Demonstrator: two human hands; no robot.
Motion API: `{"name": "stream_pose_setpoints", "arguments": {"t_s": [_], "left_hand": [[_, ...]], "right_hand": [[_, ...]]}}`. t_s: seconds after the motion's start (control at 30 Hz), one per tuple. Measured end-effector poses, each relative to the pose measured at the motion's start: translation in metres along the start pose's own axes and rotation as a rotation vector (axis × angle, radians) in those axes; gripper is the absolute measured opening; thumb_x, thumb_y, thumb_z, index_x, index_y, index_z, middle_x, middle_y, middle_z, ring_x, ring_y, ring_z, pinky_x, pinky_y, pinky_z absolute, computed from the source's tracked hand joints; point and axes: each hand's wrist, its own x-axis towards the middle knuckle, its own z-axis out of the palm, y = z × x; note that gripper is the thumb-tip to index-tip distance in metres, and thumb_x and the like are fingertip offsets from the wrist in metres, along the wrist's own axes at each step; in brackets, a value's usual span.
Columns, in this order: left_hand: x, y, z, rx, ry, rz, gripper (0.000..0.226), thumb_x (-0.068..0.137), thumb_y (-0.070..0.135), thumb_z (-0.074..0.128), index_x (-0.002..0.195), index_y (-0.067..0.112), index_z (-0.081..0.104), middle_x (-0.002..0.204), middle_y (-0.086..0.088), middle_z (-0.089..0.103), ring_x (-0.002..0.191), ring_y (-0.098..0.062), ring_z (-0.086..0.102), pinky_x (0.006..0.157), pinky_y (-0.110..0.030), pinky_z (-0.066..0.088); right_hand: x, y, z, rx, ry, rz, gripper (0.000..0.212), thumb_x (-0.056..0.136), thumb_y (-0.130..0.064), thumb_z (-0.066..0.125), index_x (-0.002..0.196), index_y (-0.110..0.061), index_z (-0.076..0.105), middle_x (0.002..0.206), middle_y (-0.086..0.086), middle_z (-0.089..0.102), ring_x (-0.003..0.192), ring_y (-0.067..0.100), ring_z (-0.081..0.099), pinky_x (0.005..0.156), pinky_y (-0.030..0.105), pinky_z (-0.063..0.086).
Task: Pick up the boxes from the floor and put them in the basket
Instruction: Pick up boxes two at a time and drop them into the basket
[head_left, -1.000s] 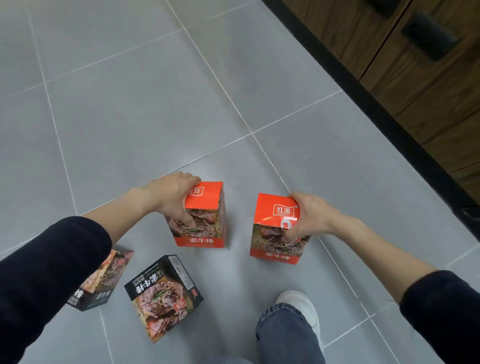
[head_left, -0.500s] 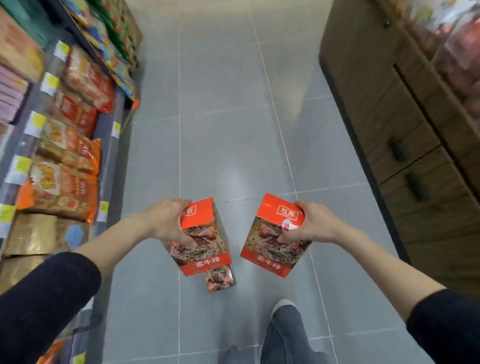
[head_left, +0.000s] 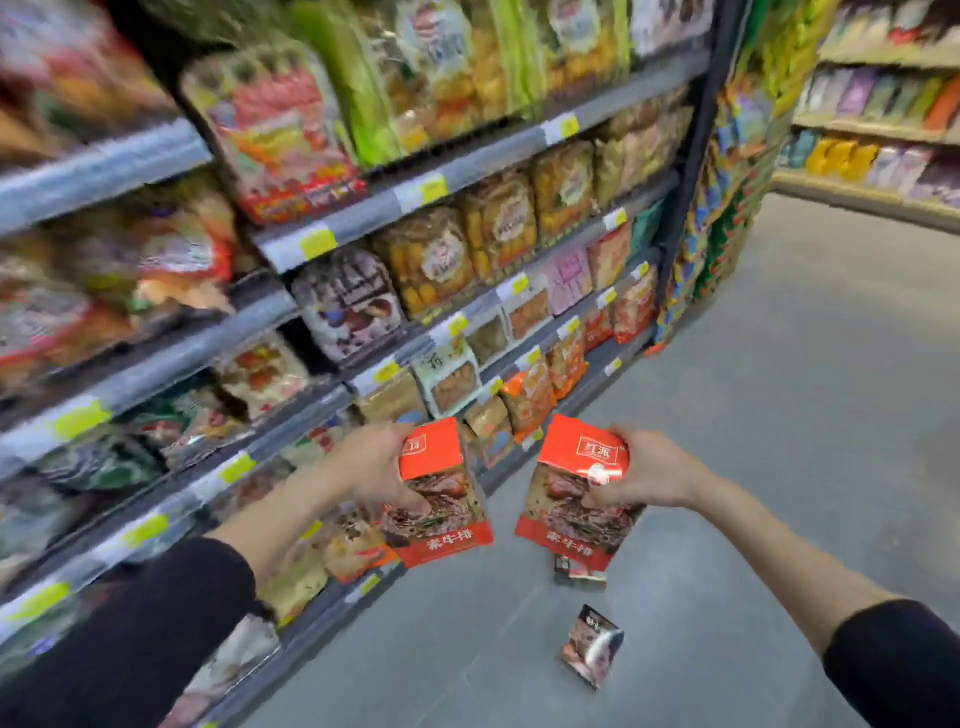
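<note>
Red box (head_left: 441, 499) in left hand (head_left: 374, 467); second red box (head_left: 574, 499) in right hand (head_left: 649, 470).

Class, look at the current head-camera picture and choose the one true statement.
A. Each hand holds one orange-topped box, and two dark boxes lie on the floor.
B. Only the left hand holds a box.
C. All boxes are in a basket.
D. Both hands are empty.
A: the left hand grips one orange-topped box, the right hand grips another, and two dark boxes lie on the grey floor; no basket is in view.
</note>
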Motion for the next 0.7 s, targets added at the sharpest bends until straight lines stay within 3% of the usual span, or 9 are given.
{"name": "stream_pose_setpoints", "arguments": {"t_s": [0.13, 0.3, 0.4, 0.53, 0.7], "left_hand": [[-0.125, -0.051, -0.015, -0.106, 0.175, -0.307, 0.091, 0.050, 0.055, 0.083, 0.126, 0.021, 0.046, 0.109, -0.004, 0.062, 0.099, -0.025, 0.059, 0.084, -0.036, 0.049], [-0.288, -0.078, 0.007, -0.180, 0.255, -0.699, 0.093, 0.045, 0.064, 0.079, 0.119, 0.016, 0.050, 0.108, -0.004, 0.064, 0.095, -0.025, 0.061, 0.083, -0.040, 0.051], [-0.404, -0.071, 0.036, -0.221, 0.311, -0.948, 0.093, 0.044, 0.061, 0.080, 0.120, 0.016, 0.051, 0.109, -0.004, 0.063, 0.099, -0.025, 0.060, 0.085, -0.039, 0.051], [-0.544, -0.040, 0.076, -0.289, 0.345, -1.243, 0.088, 0.050, 0.056, 0.082, 0.122, 0.018, 0.047, 0.110, 0.000, 0.060, 0.097, -0.021, 0.058, 0.085, -0.036, 0.050], [-0.691, 0.002, 0.124, -0.368, 0.366, -1.548, 0.085, 0.050, 0.053, 0.083, 0.120, 0.018, 0.049, 0.113, 0.000, 0.061, 0.099, -0.022, 0.059, 0.087, -0.036, 0.050]], "right_hand": [[0.016, -0.111, 0.008, -0.203, -0.094, -0.298, 0.068, 0.053, -0.048, 0.085, 0.105, -0.019, 0.052, 0.095, 0.000, 0.063, 0.085, 0.019, 0.060, 0.074, 0.034, 0.049], [-0.009, -0.244, 0.064, -0.400, -0.231, -0.656, 0.071, 0.056, -0.048, 0.084, 0.112, -0.017, 0.052, 0.104, 0.001, 0.061, 0.091, 0.020, 0.057, 0.073, 0.028, 0.044], [-0.055, -0.321, 0.119, -0.470, -0.363, -0.889, 0.072, 0.062, -0.044, 0.082, 0.118, -0.015, 0.049, 0.102, 0.000, 0.056, 0.088, 0.017, 0.051, 0.073, 0.027, 0.039], [-0.128, -0.399, 0.200, -0.483, -0.536, -1.146, 0.072, 0.055, -0.054, 0.082, 0.111, -0.026, 0.044, 0.102, -0.004, 0.057, 0.085, 0.013, 0.055, 0.071, 0.029, 0.045], [-0.247, -0.476, 0.295, -0.497, -0.719, -1.406, 0.070, 0.058, -0.047, 0.083, 0.112, -0.024, 0.046, 0.098, -0.004, 0.056, 0.086, 0.014, 0.057, 0.073, 0.030, 0.048]]}}
